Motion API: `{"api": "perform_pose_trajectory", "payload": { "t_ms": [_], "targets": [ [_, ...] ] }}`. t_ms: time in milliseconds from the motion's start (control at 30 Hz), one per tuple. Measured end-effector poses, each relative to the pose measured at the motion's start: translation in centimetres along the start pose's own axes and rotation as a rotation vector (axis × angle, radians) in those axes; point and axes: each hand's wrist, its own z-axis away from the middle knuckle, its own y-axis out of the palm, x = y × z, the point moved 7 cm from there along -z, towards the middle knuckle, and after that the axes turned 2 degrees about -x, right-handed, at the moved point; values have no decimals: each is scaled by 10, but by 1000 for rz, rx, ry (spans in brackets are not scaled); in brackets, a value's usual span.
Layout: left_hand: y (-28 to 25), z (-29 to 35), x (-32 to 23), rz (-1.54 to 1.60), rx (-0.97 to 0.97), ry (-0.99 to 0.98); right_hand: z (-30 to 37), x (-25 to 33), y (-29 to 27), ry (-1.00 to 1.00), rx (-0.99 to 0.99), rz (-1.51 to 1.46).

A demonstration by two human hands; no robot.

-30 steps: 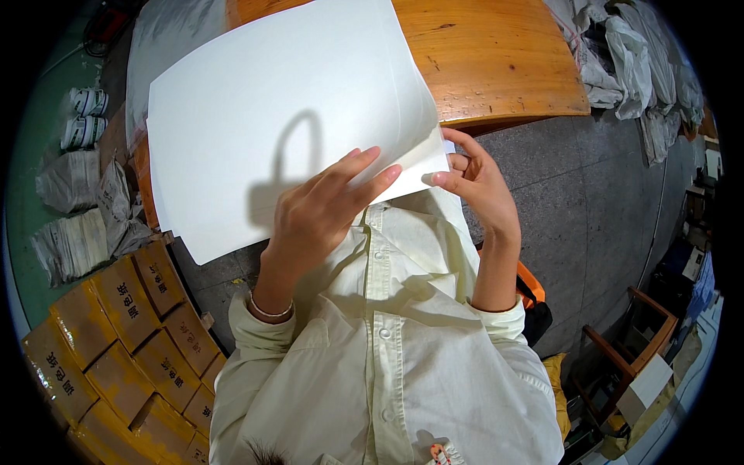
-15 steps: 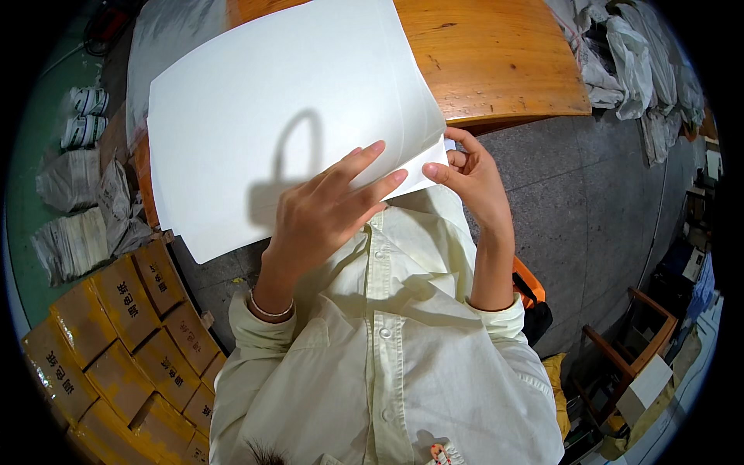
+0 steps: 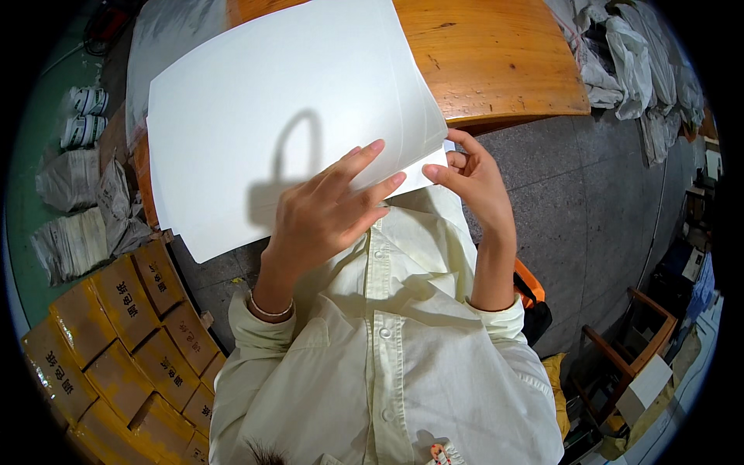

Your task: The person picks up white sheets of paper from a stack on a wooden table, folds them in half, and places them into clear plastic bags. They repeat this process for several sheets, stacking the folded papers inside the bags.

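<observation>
Large white sheets of paper (image 3: 225, 132) lie in a stack over the near edge of the wooden table (image 3: 496, 54) and reach toward my lap. My left hand (image 3: 329, 203) rests on the top sheet near its lower edge, fingers spread and holding nothing. At the right corner, my right hand (image 3: 482, 182) has its thumb on a lower sheet (image 3: 418, 172) and its index finger curled at the corner of the upper sheets. The upper corner is a little lifted, showing the brighter sheet below. Part of the right fingers is hidden by the paper's edge.
Taped cardboard boxes (image 3: 128, 341) are stacked at the lower left, with plastic-wrapped paper bundles (image 3: 74, 244) beyond them. Plastic bags (image 3: 632, 62) lie at the far right. A wooden stool frame (image 3: 635, 341) stands on the grey floor (image 3: 570, 194) at right.
The upper sheets' right corner has slid slightly and flattened, so more of the lower sheet shows under it. My right hand has shifted a touch; the left stays almost still.
</observation>
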Motion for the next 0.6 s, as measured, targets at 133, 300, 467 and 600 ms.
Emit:
{"api": "perform_pose_trajectory", "payload": {
  "t_ms": [133,300,467,600],
  "targets": [
    [1,1,1,-22,2,-3,-3,-3,-2,-5,-31,22],
    [6,6,4,-123,17,60,-2,0,-4,-90,-72,29],
    [-4,5,5,-39,16,0,9,28,-20,-334,-273,110],
    [-8,7,6,41,-74,12,-5,35,16,72,137,82]
  ]
}}
